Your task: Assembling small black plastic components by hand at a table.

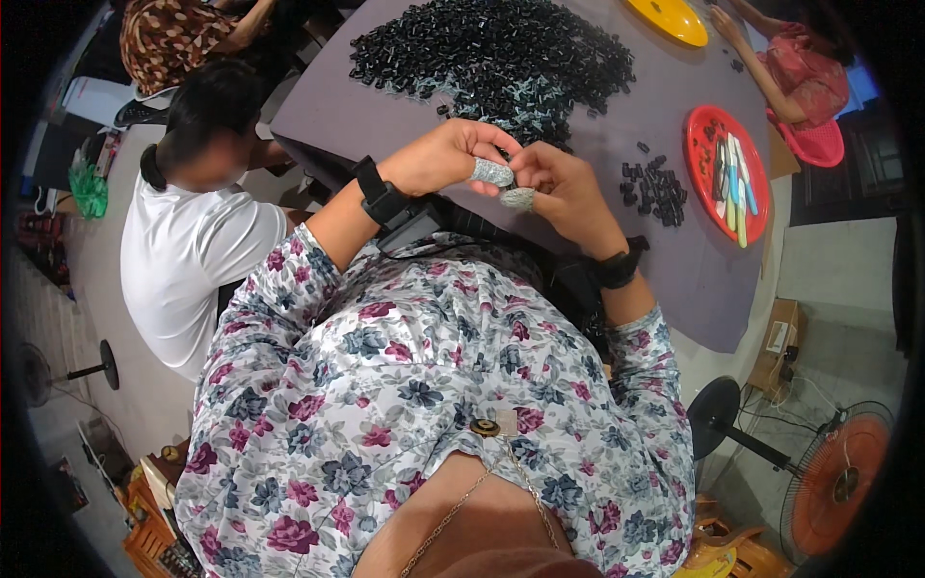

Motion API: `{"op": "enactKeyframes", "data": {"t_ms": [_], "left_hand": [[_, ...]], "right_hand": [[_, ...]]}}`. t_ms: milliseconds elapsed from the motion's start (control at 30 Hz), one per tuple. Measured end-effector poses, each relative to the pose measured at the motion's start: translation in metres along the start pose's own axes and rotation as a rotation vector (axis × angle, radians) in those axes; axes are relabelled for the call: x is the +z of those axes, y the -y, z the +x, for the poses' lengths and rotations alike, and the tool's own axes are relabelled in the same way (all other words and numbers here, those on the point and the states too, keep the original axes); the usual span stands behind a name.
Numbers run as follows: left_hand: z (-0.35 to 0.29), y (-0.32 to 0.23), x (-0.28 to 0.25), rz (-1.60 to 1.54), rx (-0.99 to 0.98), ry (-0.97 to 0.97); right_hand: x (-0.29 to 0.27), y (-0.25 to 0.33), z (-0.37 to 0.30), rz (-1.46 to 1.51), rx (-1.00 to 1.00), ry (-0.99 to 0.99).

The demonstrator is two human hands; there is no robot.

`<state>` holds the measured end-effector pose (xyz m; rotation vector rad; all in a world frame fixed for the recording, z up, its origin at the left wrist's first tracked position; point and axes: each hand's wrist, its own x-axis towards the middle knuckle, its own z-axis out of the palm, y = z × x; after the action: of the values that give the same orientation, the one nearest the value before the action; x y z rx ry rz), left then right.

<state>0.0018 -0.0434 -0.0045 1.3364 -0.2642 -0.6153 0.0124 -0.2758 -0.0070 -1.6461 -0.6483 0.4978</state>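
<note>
presently: left hand [438, 162] and right hand [570, 193], fingers [492, 135] bunching narrowly together, anything held too hidden to tell; black pieces [482, 46] heaping just beyond the fingertips; smaller black cluster [657, 193] lying right.

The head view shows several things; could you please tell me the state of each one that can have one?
Left hand: fingers bent, grip unclear.
Right hand: fingers bent, grip unclear.
Large heap of small black pieces: loose, piled up.
Smaller cluster of black pieces: loose, scattered.
Round red plastic tray: loaded with slender tools with white, blue and green handles.
Grey-purple tablecloth: spread out.
Round orange floor fan: standing, rotation unclear.
</note>
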Motion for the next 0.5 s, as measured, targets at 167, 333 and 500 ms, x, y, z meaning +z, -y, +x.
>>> {"op": "enactKeyframes", "data": {"t_ms": [167,333,500], "left_hand": [[0.004,0.002,0.002,0.016,0.025,-0.025],[0.0,0.001,0.004,0.148,0.003,0.042],[-0.001,-0.002,0.011,0.24,0.009,0.074]], "right_hand": [[0.007,0.007,-0.001,-0.447,-0.245,-0.118],[0.016,0.017,-0.007,-0.977,-0.366,-0.099],[0.016,0.007,-0.013,-0.903,-0.344,-0.042]]}}
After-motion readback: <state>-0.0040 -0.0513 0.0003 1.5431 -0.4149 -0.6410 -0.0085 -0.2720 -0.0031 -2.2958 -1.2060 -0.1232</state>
